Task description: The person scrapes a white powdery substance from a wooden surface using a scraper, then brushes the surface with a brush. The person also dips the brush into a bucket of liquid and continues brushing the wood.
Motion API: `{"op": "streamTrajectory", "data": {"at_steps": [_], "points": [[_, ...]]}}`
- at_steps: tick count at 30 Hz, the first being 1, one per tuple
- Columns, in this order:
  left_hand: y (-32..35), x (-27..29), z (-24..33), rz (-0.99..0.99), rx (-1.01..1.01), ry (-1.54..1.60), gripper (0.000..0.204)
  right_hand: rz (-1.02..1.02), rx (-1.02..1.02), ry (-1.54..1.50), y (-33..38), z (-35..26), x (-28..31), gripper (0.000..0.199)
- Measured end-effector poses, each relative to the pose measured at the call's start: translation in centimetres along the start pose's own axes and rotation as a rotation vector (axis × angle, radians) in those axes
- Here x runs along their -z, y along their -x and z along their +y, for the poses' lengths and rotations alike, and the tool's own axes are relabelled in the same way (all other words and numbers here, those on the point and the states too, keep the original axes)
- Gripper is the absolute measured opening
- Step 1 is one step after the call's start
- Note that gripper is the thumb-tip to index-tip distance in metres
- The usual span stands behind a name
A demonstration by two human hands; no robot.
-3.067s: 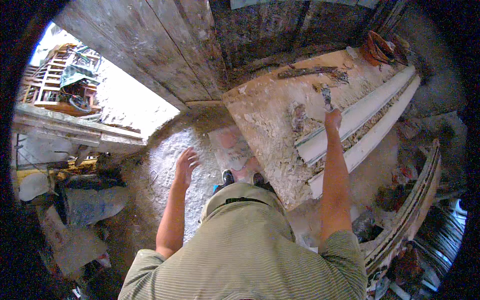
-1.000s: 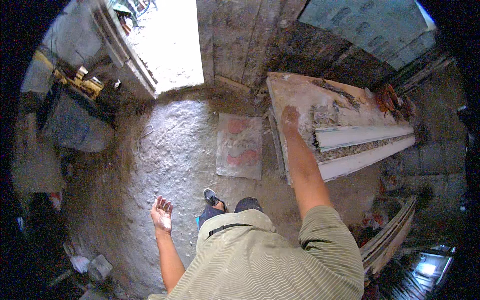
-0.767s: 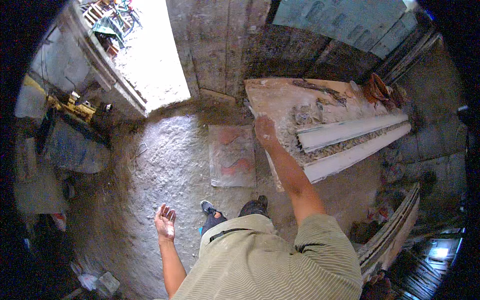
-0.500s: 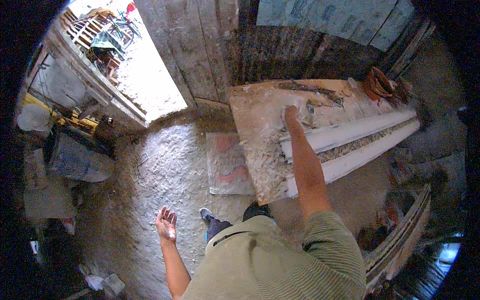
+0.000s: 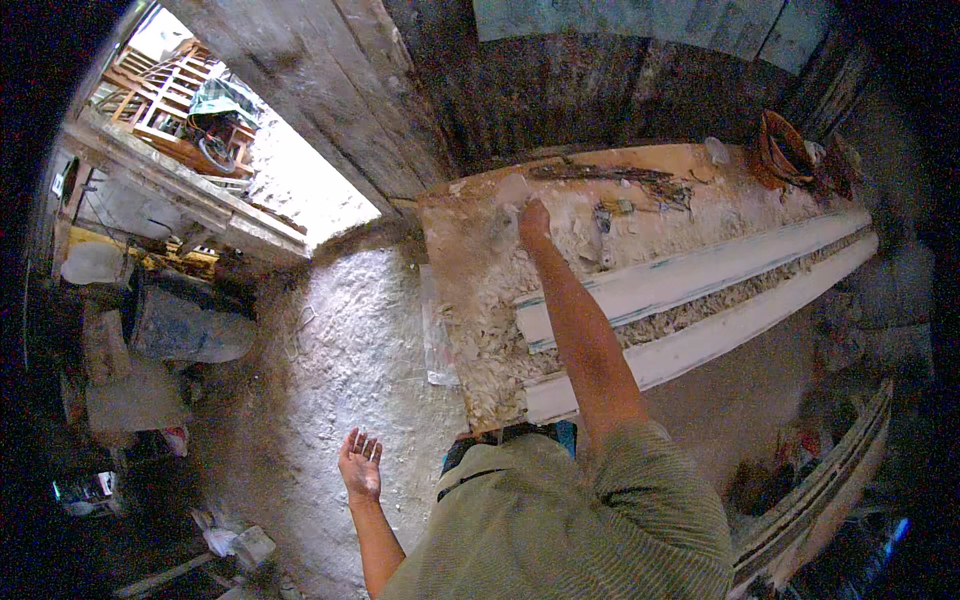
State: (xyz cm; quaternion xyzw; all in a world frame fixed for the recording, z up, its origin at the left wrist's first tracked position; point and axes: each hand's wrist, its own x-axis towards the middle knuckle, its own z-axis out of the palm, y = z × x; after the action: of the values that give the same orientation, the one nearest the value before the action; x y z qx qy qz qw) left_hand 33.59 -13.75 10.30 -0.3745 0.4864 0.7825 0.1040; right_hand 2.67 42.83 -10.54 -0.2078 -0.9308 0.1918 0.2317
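My right hand (image 5: 535, 222) reaches over the far left part of a board-topped table (image 5: 465, 245), its fingers closed. A pale patch or object (image 5: 513, 188) shows just beyond the fingers; I cannot make out whether they grip it. To the right of my forearm, two long white strips (image 5: 700, 262) lie side by side with crumbly pale residue between them. A brush-like tool (image 5: 615, 208) rests on the table right of the hand. My left hand (image 5: 360, 466) hangs over the floor at my left, open, palm up and fingers slightly curled, whitish marks on it, holding nothing.
Dark thin sticks (image 5: 610, 174) and a reddish-brown container (image 5: 783, 152) lie along the table's far side. A wooden door or panel (image 5: 320, 80) borders a bright doorway at far left. Clutter with a grey sack-like bulk (image 5: 195, 322) is at left; stacked boards (image 5: 820, 490) stand lower right.
My body and view have shifted toward the table, so its left edge appears nearer. My right hand has moved across the tabletop toward its far left part. My left hand stays open.
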Motion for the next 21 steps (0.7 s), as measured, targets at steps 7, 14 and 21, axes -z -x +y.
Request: {"op": "streamTrajectory", "data": {"at_steps": [7, 14, 21], "points": [[-3.3, 0.0, -0.8, -0.074, 0.058, 0.027, 0.043, 0.032, -0.138, 0.305, 3.3, 12.6, 6.2, 0.016], [-7.3, -2.0, -0.1, -0.149, 0.146, 0.003, 0.041, -0.09, -0.22, 0.302, 7.5, 13.8, 12.1, 0.02], [-10.5, -2.9, 2.1, -0.254, 0.175, -0.097, 0.043, -0.081, -0.228, 0.355, 6.1, 16.6, 9.9, 0.03]]}}
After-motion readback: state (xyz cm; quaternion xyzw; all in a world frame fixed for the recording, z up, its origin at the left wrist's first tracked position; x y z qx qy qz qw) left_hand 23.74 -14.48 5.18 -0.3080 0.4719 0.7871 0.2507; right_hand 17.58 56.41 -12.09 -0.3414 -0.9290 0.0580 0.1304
